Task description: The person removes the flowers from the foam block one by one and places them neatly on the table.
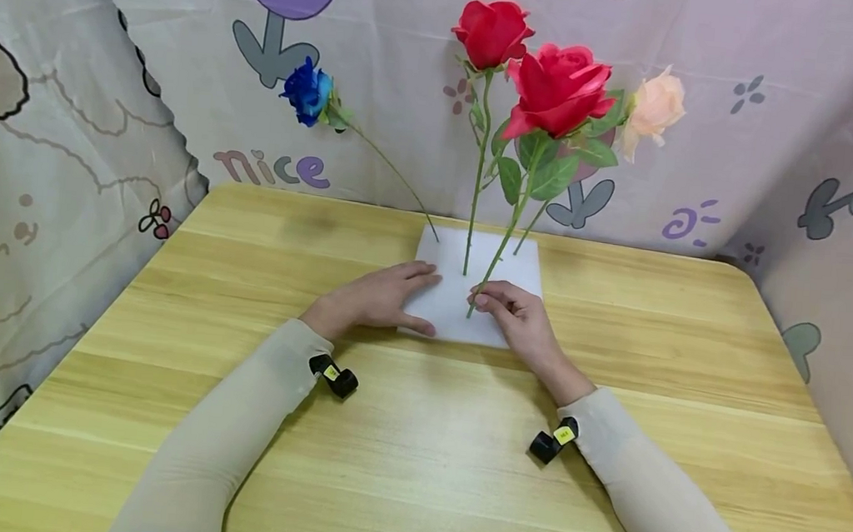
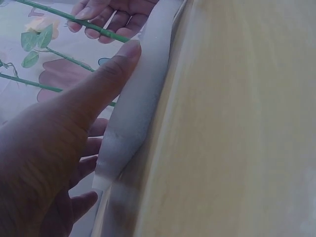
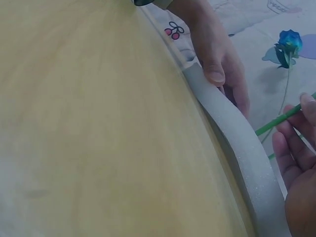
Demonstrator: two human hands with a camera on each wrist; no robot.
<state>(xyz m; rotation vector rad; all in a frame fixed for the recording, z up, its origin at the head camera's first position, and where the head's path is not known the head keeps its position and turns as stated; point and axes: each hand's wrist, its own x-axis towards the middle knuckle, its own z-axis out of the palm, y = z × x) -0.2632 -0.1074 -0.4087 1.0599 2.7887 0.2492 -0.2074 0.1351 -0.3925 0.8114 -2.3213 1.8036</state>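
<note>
Near its lower end, my right hand pinches the green stem of a large pinkish-red artificial rose, which leans to the right. The stem's tip meets the white foam board; whether it has gone in, I cannot tell. My left hand rests on the board's left side, thumb along the near edge and fingers spread; the left wrist view shows that thumb on the foam's edge. Standing in the board are a red rose, a blue rose tilted left, and a peach rose tilted right.
The board lies on a wood-grain table toward its far edge. Behind and beside the table hangs a printed curtain. Small black cameras are strapped at both wrists over light sleeves.
</note>
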